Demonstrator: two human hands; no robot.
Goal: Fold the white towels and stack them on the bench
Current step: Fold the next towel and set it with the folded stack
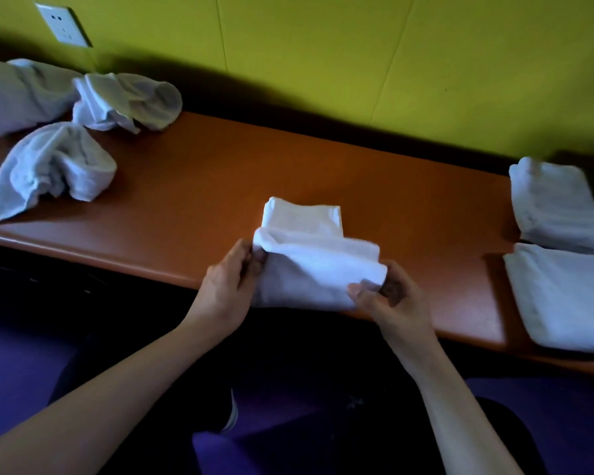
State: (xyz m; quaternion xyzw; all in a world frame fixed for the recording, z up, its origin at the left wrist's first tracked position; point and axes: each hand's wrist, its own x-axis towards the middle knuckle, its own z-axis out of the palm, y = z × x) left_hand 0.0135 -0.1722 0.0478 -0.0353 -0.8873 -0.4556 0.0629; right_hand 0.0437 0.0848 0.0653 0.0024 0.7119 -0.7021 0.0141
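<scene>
Gripped at its two ends by left hand (228,281) and right hand (388,298), half-folded towel (314,260) at near edge of bench (220,173), fold liable to spring open or slide off if either pinch slackens.

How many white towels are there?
6: three crumpled white towels at the far left, one being folded in both hands, two folded at the right. More may be hidden.
</scene>
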